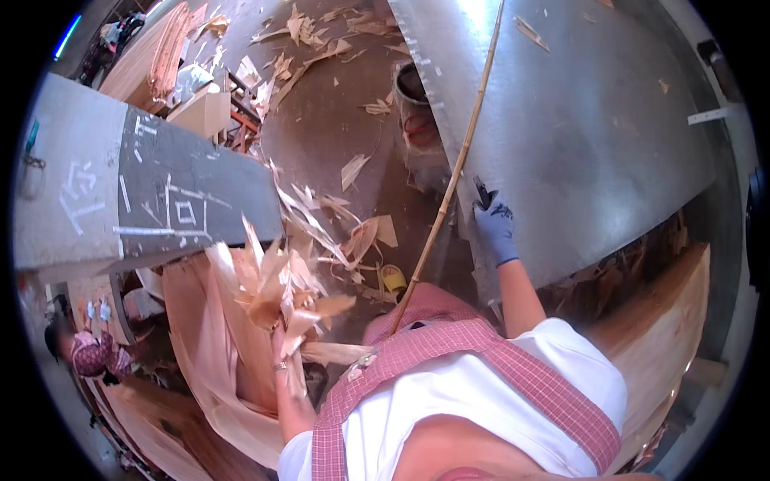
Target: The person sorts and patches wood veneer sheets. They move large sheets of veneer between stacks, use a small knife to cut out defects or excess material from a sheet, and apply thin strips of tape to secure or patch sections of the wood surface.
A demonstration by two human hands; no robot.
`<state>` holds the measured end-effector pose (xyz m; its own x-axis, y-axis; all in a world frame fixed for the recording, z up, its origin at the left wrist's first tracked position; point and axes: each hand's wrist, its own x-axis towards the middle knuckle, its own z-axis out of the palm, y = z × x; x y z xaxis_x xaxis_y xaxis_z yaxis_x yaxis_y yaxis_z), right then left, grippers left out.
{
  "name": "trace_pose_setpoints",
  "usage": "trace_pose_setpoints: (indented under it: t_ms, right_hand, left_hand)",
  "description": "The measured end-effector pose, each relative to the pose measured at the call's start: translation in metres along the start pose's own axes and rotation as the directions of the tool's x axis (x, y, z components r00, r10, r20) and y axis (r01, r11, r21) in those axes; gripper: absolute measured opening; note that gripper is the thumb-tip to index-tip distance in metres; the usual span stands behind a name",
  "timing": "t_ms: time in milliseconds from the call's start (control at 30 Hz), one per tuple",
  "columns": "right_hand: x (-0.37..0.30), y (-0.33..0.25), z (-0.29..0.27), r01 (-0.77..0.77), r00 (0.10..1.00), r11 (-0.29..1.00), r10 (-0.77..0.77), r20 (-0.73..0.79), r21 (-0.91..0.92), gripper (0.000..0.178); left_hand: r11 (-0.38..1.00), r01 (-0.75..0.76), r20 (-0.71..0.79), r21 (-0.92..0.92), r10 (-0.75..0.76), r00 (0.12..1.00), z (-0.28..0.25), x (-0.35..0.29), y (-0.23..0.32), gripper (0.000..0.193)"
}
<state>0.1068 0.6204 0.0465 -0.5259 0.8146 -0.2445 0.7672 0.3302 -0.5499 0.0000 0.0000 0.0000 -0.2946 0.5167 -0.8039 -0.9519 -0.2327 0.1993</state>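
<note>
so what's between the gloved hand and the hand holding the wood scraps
In the head view, a long bamboo stick slants between the gloved right hand and the left hand gripping veneer scraps.

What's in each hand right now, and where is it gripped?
Left hand clutches a bunch of thin wood veneer scraps by their lower ends. Gloved right hand grips a small dark tool by its lower end.

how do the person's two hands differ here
The right hand wears a bluish glove; the left hand is bare, with a band at its wrist. The right hand grips a small dark tool against the metal sheet; the left hand clutches a bunch of thin wood veneer scraps. Both are raised and holding something.
</note>
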Motion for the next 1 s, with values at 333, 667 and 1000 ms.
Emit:
trace_pose_setpoints:
  t_ms: [333,667,1000]
  right_hand:
    - [0.035,-0.158,0.195,-0.173,0.982,0.686,0.175,0.071,0.706,0.034]
    - [0.244,-0.286,0.17,0.168,0.829,0.628,0.326,-0.453,0.76,0.017]
    - [0.568,-0.537,0.131,0.479,0.803,0.159,0.318,-0.504,0.863,0.018]
  left_hand:
    - [0.645,-0.14,0.312,0.752,-0.16,0.936,0.165,0.203,0.143,0.033]
    - [0.758,-0.353,0.154,0.548,0.324,0.933,0.278,0.323,0.494,0.027]
    - [0.71,-0.477,-0.041,0.518,0.578,0.815,0.314,0.514,0.826,0.031]
